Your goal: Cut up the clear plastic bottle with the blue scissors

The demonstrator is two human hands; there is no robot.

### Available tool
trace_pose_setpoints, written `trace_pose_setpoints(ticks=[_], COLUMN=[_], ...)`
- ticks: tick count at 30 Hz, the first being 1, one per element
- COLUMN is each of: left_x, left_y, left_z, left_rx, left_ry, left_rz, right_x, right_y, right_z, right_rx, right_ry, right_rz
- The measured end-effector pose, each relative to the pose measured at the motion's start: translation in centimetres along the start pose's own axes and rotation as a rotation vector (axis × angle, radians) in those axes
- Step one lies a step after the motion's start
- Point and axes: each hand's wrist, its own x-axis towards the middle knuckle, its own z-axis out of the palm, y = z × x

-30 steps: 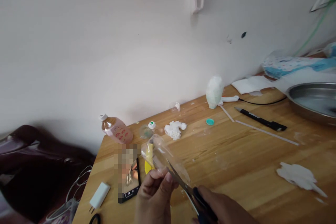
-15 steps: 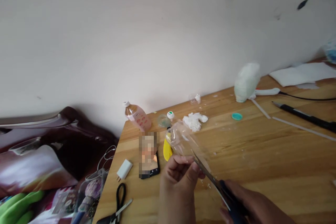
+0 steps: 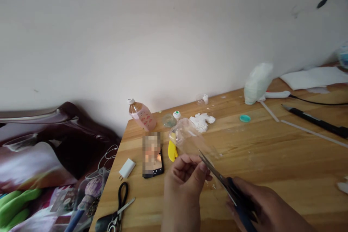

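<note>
My left hand [image 3: 187,177] is closed in a pinch at the near end of a clear plastic bottle piece [image 3: 186,134], which tilts away over the table. My right hand [image 3: 261,199] grips scissors [image 3: 223,179] by their dark handles. The blades point up and left, with their tips right beside my left thumb and fingertips. Whether the blades have plastic between them I cannot tell. Just beyond my left hand lies a yellow cutter [image 3: 172,148], partly covered by the clear plastic. Small pale scraps [image 3: 214,186] are on the tabletop below the blades.
A phone [image 3: 157,172], a white charger [image 3: 127,168] and keys with a black strap [image 3: 122,197] lie left on the wooden table. Behind are a pink-labelled bottle [image 3: 143,116], crumpled tissue [image 3: 201,121] and a teal cap [image 3: 245,118]. Rightward are a white-green bag [image 3: 258,83] and a black pen [image 3: 312,117].
The camera view has shifted slightly, so the table things sit a little higher in the picture. Both hands keep nearly the same pose, with the scissors still at my left fingertips.
</note>
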Motion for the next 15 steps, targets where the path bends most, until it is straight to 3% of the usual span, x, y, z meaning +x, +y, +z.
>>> trace_pose_setpoints(ticks=[3, 9, 15], left_x=[-0.3, -0.4, -0.3], left_y=[0.2, 0.7, 0.5], left_z=[0.2, 0.0, -0.4], left_rx=[0.017, 0.034, 0.036], left_ry=[0.013, -0.023, -0.080], left_rz=[-0.002, -0.026, -0.021], right_x=[0.0, 0.1, 0.3], right_y=[0.3, 0.6, 1.3], right_z=[-0.1, -0.2, -0.6], right_rx=[-0.006, 0.018, -0.035], right_ry=[-0.077, 0.025, -0.032], right_rz=[0.040, 0.047, 0.030])
